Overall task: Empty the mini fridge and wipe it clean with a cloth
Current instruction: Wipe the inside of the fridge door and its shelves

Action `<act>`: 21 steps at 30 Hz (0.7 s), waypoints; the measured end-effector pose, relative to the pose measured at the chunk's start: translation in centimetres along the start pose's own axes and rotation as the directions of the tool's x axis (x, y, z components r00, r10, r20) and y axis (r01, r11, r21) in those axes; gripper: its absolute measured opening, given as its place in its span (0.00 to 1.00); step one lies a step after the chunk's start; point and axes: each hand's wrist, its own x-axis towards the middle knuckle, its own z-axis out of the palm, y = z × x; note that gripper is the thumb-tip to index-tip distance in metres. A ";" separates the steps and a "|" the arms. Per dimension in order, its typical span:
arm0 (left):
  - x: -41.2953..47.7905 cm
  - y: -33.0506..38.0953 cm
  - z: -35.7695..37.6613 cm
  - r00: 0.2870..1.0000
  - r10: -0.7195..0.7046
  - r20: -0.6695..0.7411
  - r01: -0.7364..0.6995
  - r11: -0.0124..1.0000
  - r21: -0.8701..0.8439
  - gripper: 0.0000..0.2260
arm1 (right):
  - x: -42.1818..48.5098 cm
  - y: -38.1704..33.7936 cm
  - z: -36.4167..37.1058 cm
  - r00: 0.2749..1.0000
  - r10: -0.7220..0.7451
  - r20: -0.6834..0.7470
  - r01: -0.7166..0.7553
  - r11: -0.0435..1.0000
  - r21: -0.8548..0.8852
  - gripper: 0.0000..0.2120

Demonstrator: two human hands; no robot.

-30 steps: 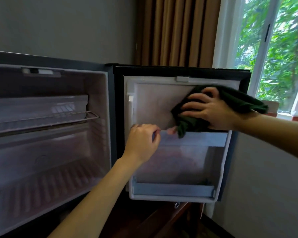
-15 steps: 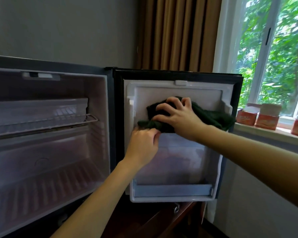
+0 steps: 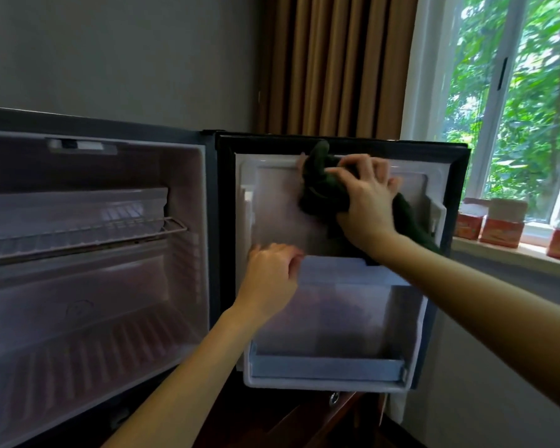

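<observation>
1. Fridge [image 3: 188, 176]: small cabinet, door swung fully open to the right. Interior holds only a wire shelf [image 3: 78, 231] and moulded plastic fittings.
2. Door [image 3: 272, 205]: white inner liner faces the camera, black frame around it. An upper rail [image 3: 337, 270] crosses mid-height; a lower bin [image 3: 327, 367] sits at the foot. No goods show in either.
3. Cloth [image 3: 320, 195]: dark green, bunched. It lies against the upper door liner, near the top edge. One tail pokes upward; another hangs down to the right behind the wrist.
4. Right grip [image 3: 366, 202]: a bare hand, fingers bent and spread over the cloth. It holds the cloth pressed to the liner.
5. Left grip [image 3: 269, 279]: a bare hand, fingers curled at the left end of the upper rail. The picture is blurred here, so whether it clasps the rail cannot be told.
6. Sill [image 3: 514, 257]: right of the door, under the window [image 3: 514, 92]. It carries several orange boxes [image 3: 501, 231] in a row.
7. Curtain [image 3: 330, 59]: brown, hanging behind the door.
</observation>
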 end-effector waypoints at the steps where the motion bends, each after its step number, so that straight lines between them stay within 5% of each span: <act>1: 0.0 0.0 0.0 1.000 0.007 0.008 -0.007 1.000 -0.004 0.09 | 0.1 -1.5 0.9 0.998 -0.063 0.014 0.063 0.998 -0.012 0.27; 6: 0.1 -0.3 -0.5 0.999 0.029 0.034 -0.028 0.999 -0.042 0.09 | 0.2 -2.7 2.2 0.822 -0.534 0.199 0.550 0.834 -0.037 0.20; 12: -0.2 -0.5 -0.9 0.998 0.049 0.042 -0.048 0.998 -0.032 0.11 | -1.2 2.4 -2.1 0.702 -0.550 0.452 0.659 0.743 -0.119 0.17; 17: -0.2 -0.4 -0.9 0.999 0.042 0.021 -0.042 0.998 -0.037 0.09 | -2.6 7.1 -5.5 0.747 -0.467 0.473 0.625 0.736 -0.260 0.23; 21: -0.3 -0.4 -0.8 0.999 0.036 0.023 -0.035 0.998 -0.053 0.09 | -2.5 4.9 -4.0 0.860 -0.405 0.310 0.482 0.845 -0.231 0.22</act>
